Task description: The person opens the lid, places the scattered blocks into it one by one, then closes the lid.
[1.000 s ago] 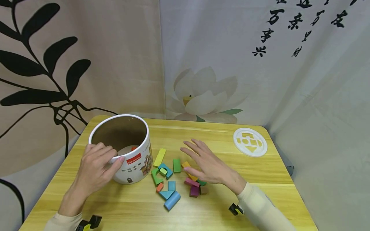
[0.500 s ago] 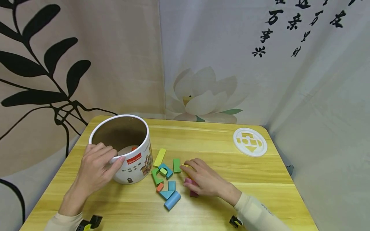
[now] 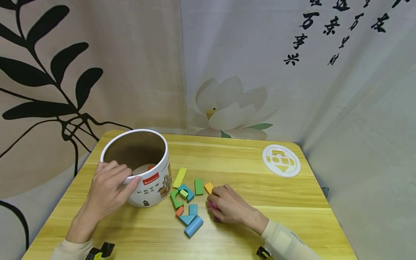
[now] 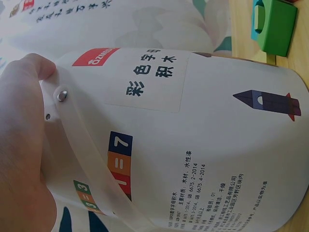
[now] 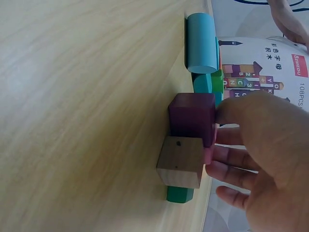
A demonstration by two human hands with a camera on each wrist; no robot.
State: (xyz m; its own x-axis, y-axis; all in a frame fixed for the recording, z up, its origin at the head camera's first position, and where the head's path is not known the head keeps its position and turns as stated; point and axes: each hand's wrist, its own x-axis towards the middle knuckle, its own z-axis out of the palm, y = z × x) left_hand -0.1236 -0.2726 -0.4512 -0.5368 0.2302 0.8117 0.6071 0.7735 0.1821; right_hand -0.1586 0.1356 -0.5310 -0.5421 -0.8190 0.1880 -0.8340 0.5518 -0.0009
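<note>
In the head view my left hand [image 3: 108, 193] grips the near rim of a white printed bucket [image 3: 151, 189], fingers inside and thumb outside. The left wrist view shows the bucket's strap handle [image 4: 91, 152]. On the table's middle, my right hand [image 3: 230, 207] curls over a magenta block [image 3: 212, 204], thumb and fingers about its sides and partly hiding it. Right beside that hand stand a purple block [image 5: 192, 116], a plain wooden block [image 5: 181, 162] and a green block [image 5: 179, 194]. An orange block [image 3: 208, 187] lies just beyond its fingertips.
Left of the right hand lie a yellow block [image 3: 180, 177], a green rectangular block [image 3: 199, 187], a green arch [image 3: 175, 199], a blue arch [image 3: 188, 193] and a blue cylinder [image 3: 193, 226]. A white disc with cut-out shapes [image 3: 281, 160] rests at the table's back right.
My right hand has come down from above the blocks with spread fingers, moved slightly nearer and curled over the magenta block. The orange block's end is uncovered again. My left hand stays on the bucket.
</note>
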